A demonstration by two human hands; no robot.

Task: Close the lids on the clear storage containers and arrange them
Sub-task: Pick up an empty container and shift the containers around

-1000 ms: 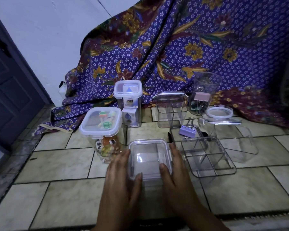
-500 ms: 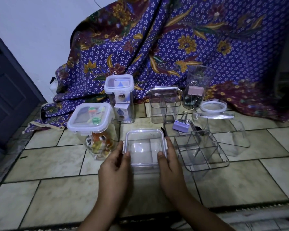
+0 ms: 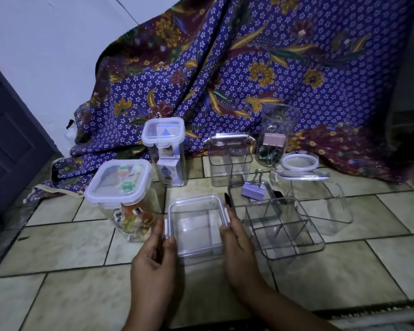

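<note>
left hand (image 3: 153,263) and right hand (image 3: 239,254) clamp opposite sides of the lidded container (image 3: 197,226), near centre floor | risk: uneven press leaves one latch unseated (divided container (image 3: 284,228) sits just right, easily knocked)

Tiled floor (image 3: 58,247) carries clear containers, some w/ lids; batik cloth (image 3: 272,80) draped at back.

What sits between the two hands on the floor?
In the head view, the lidded clear square container lies between the left hand and right hand; fingers of both touch its side latches.
</note>
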